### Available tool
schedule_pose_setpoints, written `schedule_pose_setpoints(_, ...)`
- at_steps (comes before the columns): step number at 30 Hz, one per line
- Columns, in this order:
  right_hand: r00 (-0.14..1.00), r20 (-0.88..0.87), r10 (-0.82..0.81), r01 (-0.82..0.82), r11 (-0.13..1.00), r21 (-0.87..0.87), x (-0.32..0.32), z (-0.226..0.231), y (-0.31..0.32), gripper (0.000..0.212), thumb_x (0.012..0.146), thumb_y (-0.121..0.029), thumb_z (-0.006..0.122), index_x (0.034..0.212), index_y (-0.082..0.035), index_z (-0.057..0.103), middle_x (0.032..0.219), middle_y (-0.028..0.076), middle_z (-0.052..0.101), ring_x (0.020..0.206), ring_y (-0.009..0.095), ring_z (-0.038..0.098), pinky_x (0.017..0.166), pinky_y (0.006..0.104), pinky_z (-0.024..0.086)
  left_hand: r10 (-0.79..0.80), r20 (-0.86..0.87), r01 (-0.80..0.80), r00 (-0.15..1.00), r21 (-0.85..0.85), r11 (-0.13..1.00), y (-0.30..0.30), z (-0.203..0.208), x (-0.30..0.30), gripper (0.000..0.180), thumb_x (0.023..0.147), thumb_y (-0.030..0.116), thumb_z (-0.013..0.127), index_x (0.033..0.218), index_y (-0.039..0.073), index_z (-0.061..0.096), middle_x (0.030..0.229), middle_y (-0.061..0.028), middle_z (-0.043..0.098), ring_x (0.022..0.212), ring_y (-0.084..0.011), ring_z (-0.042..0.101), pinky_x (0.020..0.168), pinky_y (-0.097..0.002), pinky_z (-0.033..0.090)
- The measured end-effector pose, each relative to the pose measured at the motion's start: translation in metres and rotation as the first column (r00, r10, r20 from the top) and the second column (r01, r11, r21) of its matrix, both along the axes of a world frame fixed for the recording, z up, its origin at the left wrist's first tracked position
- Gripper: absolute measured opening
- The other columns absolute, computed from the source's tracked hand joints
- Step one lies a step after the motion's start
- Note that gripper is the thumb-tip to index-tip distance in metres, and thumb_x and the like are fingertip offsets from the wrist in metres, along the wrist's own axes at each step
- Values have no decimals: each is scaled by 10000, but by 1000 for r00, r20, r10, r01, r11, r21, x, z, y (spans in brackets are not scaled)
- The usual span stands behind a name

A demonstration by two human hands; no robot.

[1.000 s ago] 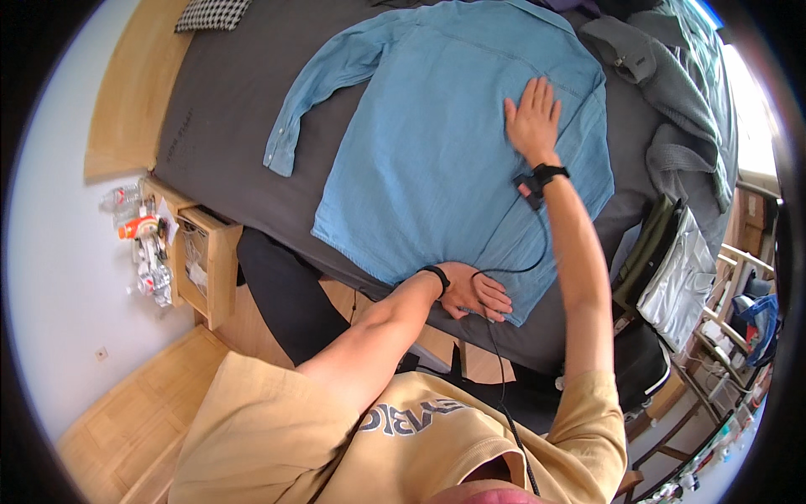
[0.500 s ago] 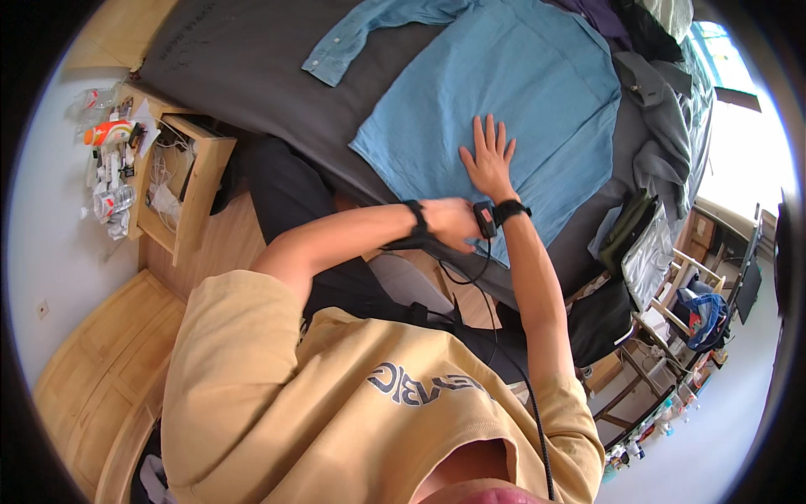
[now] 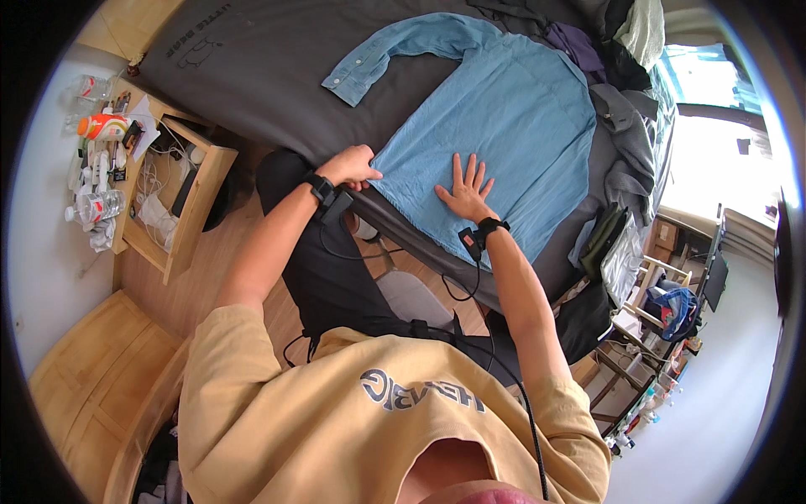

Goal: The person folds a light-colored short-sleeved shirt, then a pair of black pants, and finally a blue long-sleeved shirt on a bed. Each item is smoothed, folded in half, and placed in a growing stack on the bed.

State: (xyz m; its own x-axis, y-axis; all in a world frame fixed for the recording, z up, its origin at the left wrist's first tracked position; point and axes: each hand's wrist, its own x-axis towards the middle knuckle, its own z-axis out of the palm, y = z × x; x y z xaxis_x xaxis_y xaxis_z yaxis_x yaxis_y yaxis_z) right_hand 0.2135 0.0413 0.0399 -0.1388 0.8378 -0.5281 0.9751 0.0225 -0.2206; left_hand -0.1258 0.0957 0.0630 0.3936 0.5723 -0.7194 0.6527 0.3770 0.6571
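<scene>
A light-blue denim shirt (image 3: 512, 109) lies spread on the dark grey bed sheet (image 3: 277, 76), one sleeve bent out to the left with its buttoned cuff. My left hand (image 3: 351, 166) is closed at the shirt's left hem corner, pinching the edge of the cloth. On the lower middle of the shirt my right hand (image 3: 467, 191) rests flat, fingers spread. Each wrist wears a black strap with a small device, and a cable runs down from the right one.
Left of the bed stands a wooden nightstand (image 3: 220, 164) with bottles and cables. Grey and dark clothes (image 3: 625, 126) lie heaped along the bed's right side. A silver-lined bag (image 3: 620, 269) sits at the right edge, near a cluttered shelf. A wooden bed frame panel (image 3: 92, 378) is at lower left.
My left hand has moved left, from beside my right wrist to the shirt's left corner, and closed there. My right hand still lies flat on the shirt. The whole view has shifted slightly.
</scene>
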Motion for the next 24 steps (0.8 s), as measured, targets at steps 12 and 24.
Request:
schedule_pose_setpoints(12, 997, 79, 3, 3, 997, -79, -8, 15, 5, 1035, 998, -710, 526, 1748, -244, -13, 1784, 247, -122, 1628, 498, -145, 1246, 725, -67, 525, -219, -283, 823, 643, 712, 156, -37, -75, 695, 789, 481, 908, 1235, -14, 712, 1151, -231, 744, 1138, -389, 706, 995, -455, 550)
schedule_pose_setpoints(24, 998, -40, 38, -40, 998, -48, 10, 23, 11, 991, 997, -629, 612, 1741, -204, 115, 1793, 231, 21, 1639, 499, 41, 1258, 734, 76, 215, 298, -273, 930, 952, -141, 296, 255, -49, 478, 842, 318, 862, 1213, 60, 703, 1114, -177, 770, 1031, -332, 743, 895, -435, 585)
